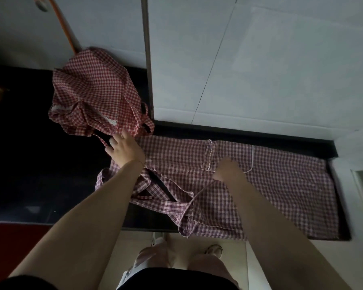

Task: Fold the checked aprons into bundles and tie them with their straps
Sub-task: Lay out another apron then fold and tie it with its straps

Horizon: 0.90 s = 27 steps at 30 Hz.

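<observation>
A crumpled red-and-white checked cloth apron sits in a heap at the far left of the dark black counter, against the white tiled wall. The left hand lies flat, fingers spread, touching its near edge. A second red-and-white checked apron lies flat, long side running left to right, its straps bunched at the left end. The right hand rests on it; I cannot tell if it grips. Pale floor shows below.

crumpled apron on counter back-left against wall; spread apron lies right of it, front edge overhanging the counter.
</observation>
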Motion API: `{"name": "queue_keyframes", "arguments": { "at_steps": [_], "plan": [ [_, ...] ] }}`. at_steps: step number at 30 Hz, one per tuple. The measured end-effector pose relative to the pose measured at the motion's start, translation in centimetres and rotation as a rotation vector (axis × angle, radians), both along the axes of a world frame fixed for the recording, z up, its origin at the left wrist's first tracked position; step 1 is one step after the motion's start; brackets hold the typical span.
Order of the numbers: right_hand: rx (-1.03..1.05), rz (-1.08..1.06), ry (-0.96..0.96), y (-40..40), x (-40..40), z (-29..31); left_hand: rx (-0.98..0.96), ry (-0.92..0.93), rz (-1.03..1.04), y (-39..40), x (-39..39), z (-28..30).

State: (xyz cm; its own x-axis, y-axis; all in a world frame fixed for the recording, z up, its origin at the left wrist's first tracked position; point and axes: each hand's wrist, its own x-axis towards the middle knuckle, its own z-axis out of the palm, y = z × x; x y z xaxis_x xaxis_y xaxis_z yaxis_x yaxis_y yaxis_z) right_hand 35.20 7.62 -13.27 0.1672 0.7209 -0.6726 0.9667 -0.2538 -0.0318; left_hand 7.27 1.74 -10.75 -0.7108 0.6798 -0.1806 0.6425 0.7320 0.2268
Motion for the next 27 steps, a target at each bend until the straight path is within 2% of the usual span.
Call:
{"name": "queue_keyframes", "arguments": {
  "at_steps": [1, 3, 6, 7, 9, 12, 17, 20, 22, 24, 27],
  "plan": [
    [-0.021, -0.047, -0.049, -0.6, 0.6, -0.2, 0.076, 0.057, -0.01, 0.1, 0.2, 0.3],
    [0.026, -0.08, -0.087, -1.8, 1.2, -0.7, 0.188, 0.048, -0.109, 0.5, 1.5, 0.7],
    [0.102, -0.06, -0.039, -2.9, 0.8, -0.8, 0.212, -0.072, -0.473, 0.3, 5.9, 0.8],
    [0.116, -0.081, 0.01, -3.4, 1.1, -0.6, 0.162, -0.137, -0.621, -0.1, 8.1, 0.7],
    [0.164, -0.089, 0.1, -4.4, 2.2, -0.5, -0.06, -0.207, -0.841, -1.8, 12.2, -0.2],
    [0.28, -0.088, 0.221, -5.9, 5.2, -0.4, -0.35, -0.126, -0.976, -4.7, 16.4, -2.2],
    [0.289, -0.145, 0.357, -6.6, 11.2, -0.6, -0.526, 0.013, -0.931, -3.8, 18.6, -3.1],
    [0.373, -0.087, 0.267, -7.6, 15.4, -0.7, -0.57, 0.092, -0.824, -1.8, 19.0, -2.6],
    [0.436, -0.083, 0.164, -9.0, 18.6, -0.8, -0.476, 0.083, -0.671, -2.0, 20.6, -2.1],
    [0.432, -0.112, 0.077, -10.5, 21.6, -1.0, -0.28, 0.05, -0.566, -3.3, 23.4, -1.9],
    [0.43, -0.085, 0.041, -12.2, 25.0, -1.7, -0.159, 0.015, -0.606, -7.2, 27.3, -2.5]
  ]
}}
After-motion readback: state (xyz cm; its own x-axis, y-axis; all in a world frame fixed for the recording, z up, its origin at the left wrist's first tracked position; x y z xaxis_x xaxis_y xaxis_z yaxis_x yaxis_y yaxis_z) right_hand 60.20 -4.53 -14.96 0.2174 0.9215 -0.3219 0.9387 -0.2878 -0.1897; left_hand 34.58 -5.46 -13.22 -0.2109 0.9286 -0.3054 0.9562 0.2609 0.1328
